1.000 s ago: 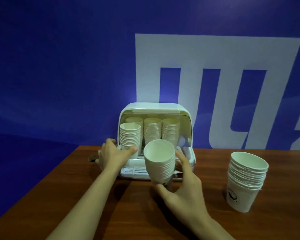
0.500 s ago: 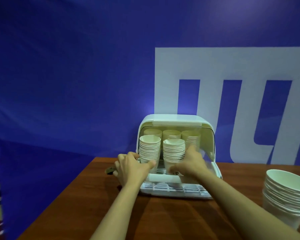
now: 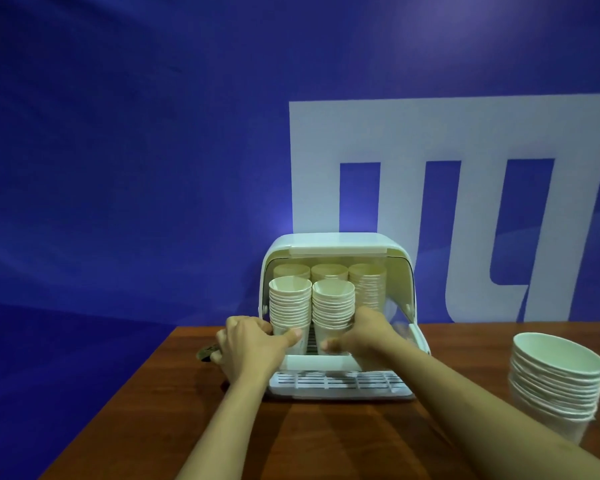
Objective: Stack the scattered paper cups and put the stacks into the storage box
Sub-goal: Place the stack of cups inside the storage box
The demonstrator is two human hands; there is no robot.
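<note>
Right hand (image 3: 369, 332) is wrapped around the lower part of the middle front stack of cups (image 3: 333, 315), thumb toward the camera and fingers curled round its right side, so it is closed on that stack; the blur at the thumb leaves the exact contact unclear. That stack stands upright inside the storage box (image 3: 336, 244), just beside the left front stack (image 3: 289, 311), which the left hand (image 3: 248, 344) grips low down, thumb across its front. Nested paper cups are judged light and thin-walled: the rims stiffen them, but the sides would dent under a hard squeeze, and a tall column can lean or slide apart, so a gentle hold near the base, as both hands show, seems the sound place. Three more stacks (image 3: 329, 273) stand in the back row behind them, under the raised lid. Both forearms reach forward over the wooden desk (image 3: 326, 441), wrists roughly level with the box's front tray (image 3: 340, 381). Another stack (image 3: 556, 381) waits on the desk, well apart to the right, not yet stored.
</note>
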